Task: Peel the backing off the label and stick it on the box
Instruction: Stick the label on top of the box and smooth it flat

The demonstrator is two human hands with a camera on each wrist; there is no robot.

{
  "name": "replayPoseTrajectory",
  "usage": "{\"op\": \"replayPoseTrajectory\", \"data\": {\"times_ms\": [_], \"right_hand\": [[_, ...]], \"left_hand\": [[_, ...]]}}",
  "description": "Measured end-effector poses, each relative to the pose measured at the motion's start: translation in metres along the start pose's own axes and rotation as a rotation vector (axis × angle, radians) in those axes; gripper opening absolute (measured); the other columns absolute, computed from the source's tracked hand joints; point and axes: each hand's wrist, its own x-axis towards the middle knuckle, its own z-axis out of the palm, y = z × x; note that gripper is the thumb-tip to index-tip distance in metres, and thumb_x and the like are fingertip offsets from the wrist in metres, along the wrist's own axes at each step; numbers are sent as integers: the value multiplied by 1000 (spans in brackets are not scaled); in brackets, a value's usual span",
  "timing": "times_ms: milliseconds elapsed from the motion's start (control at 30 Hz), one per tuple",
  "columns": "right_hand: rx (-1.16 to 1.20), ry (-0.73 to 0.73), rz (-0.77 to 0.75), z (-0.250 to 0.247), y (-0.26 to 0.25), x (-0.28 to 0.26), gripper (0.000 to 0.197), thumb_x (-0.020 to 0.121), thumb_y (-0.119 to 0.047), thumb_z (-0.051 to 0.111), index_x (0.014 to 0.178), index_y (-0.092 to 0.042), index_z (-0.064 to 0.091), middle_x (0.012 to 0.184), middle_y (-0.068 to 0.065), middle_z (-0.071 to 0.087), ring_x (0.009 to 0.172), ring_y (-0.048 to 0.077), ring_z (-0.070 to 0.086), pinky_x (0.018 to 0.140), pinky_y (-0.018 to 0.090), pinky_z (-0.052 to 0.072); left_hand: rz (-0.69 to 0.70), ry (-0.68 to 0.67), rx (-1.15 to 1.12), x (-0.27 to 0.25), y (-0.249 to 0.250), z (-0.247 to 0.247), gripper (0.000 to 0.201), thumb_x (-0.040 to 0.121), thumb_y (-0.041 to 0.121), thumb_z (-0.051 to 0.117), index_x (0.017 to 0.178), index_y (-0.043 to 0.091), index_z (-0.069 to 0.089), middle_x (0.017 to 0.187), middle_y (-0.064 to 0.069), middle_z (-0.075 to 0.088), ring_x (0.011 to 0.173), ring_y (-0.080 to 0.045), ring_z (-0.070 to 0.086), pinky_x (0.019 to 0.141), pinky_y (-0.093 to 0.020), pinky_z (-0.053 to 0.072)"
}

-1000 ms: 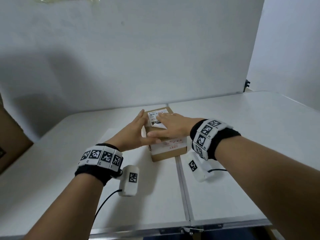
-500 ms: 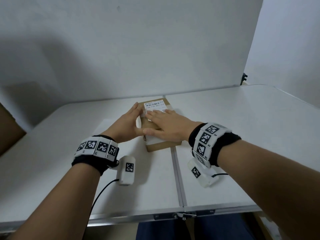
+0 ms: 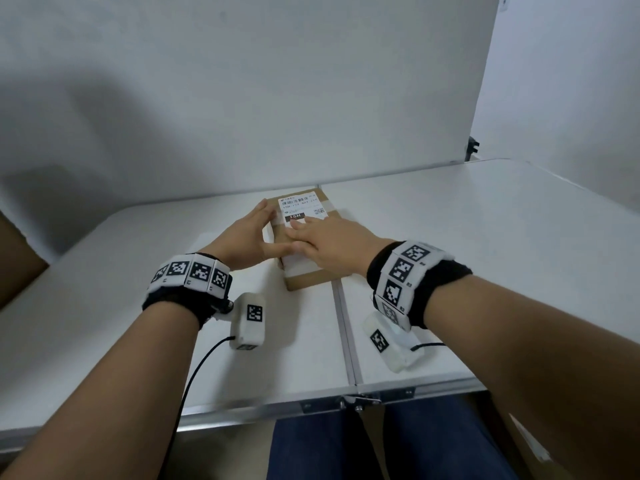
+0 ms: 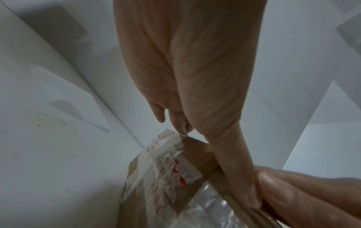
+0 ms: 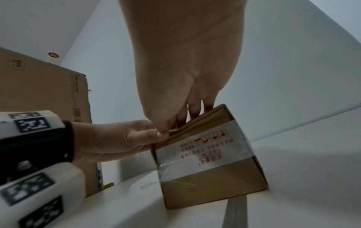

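A small brown cardboard box (image 3: 308,284) stands on the white table (image 3: 485,254), with clear tape round it. A white label (image 3: 301,206) with a barcode lies flat on the box's top. My right hand (image 3: 329,242) lies palm down on the top, its straight fingers pressing the label's near part. My left hand (image 3: 247,237) braces the box's left side with straight fingers, and its thumb reaches across to my right thumb. The left wrist view shows the left hand's fingertips (image 4: 182,131) at the box's (image 4: 197,148) top edge. Seen from the right wrist, the right hand's fingers (image 5: 193,111) cover the box's (image 5: 215,185) top.
A large cardboard carton (image 5: 39,92) stands off the table's left side. A pale sheet (image 4: 64,98) lies on the table left of the box. A metal seam (image 3: 346,341) runs down the table's middle. White walls close the back and right.
My right hand has slid back toward me over the label, uncovering its barcode end. The left hand stays against the box's side.
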Motion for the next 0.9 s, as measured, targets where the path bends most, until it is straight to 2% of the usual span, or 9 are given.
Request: {"op": "replayPoseTrajectory", "data": {"times_ms": [200,267,367,433,500,567,667,800,900], "right_hand": [[-118,81,14,4,-11,-4,35,103,-30,31,130,-18,50,136,1,54,122,24,51,82,35,41],[-172,107,-5,1,-11,-6,32,102,-28,34,126,-17,51,126,3,58,113,25,56,80,36,42],[-221,100,-14,-2,-13,-8,30,97,-22,40,124,-17,52,115,4,61,105,26,58,72,34,37],[-208,104,15,-3,-14,-10,27,94,-21,42,119,-19,55,107,5,62,99,26,59,67,33,32],[-190,103,58,-6,-16,-11,23,92,-19,44,109,-20,58,96,5,60,88,27,57,65,32,31],[-179,108,105,-11,-17,-12,23,89,-18,45,102,-20,64,89,2,54,82,26,54,65,31,31],[-157,128,160,-18,-16,-13,28,87,-20,46,103,-21,69,91,3,56,80,26,50,66,31,32],[-142,184,187,-16,-13,-14,32,86,-23,47,106,-23,72,102,6,65,77,24,44,68,31,36],[-97,250,208,-15,-11,-14,33,84,-23,47,102,-24,75,100,5,68,82,26,57,69,31,42]], "left_hand": [[-14,-9,-6,-1,0,0,94,72,51,71,149,29,21,159,4,16,145,-4,7,107,-17,12],[8,-7,-11,-1,2,-1,90,75,46,72,148,29,23,156,10,18,141,5,10,103,-11,11],[49,-1,-29,-2,5,-1,80,79,34,72,146,25,28,132,25,22,107,30,13,80,13,10],[56,4,-47,-4,9,-2,77,79,31,73,144,26,31,124,35,22,100,33,13,72,16,11],[75,10,-64,-4,8,-2,77,79,34,73,143,27,32,121,42,27,105,31,19,75,15,13],[66,-3,-104,-4,6,0,78,78,38,73,143,30,32,131,37,31,113,24,24,88,8,15],[76,-29,-143,-2,2,1,80,75,43,73,143,33,32,143,24,36,127,9,33,107,-18,24],[64,-25,-134,-1,0,3,81,74,47,73,142,35,32,145,23,36,130,4,34,107,-21,25],[50,-40,-134,-3,0,3,87,68,58,70,142,36,30,146,22,35,133,1,34,112,-30,27]]}}
